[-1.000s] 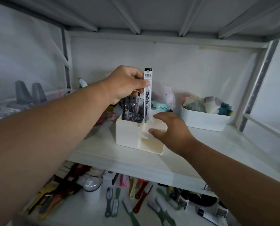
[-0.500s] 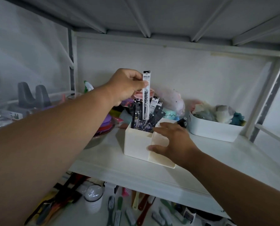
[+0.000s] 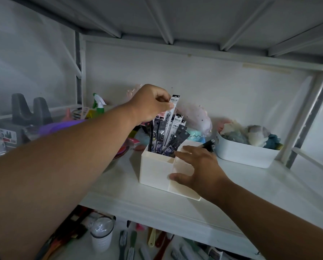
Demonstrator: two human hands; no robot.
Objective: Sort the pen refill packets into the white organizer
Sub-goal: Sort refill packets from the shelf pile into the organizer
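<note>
The white organizer (image 3: 153, 168) stands on the white shelf, with several dark pen refill packets (image 3: 167, 139) upright in its tall back compartment. My left hand (image 3: 149, 104) pinches the top of a white refill packet (image 3: 171, 117), whose lower end dips in among the dark packets. My right hand (image 3: 200, 166) lies over the organizer's lower front compartment, fingers spread and thumb against its front wall. A dark packet (image 3: 208, 144) sticks out behind my right hand.
A white tub (image 3: 245, 156) of soft toys sits to the right on the shelf (image 3: 260, 194). Purple plates (image 3: 63, 125), a green spray bottle (image 3: 98, 104) and grey holders (image 3: 30, 107) crowd the left. Brushes and a clear cup (image 3: 101, 234) lie on the lower shelf.
The white packet has tilted and sunk lower into the back compartment. My right hand has stayed on the organizer's front while the view moved closer.
</note>
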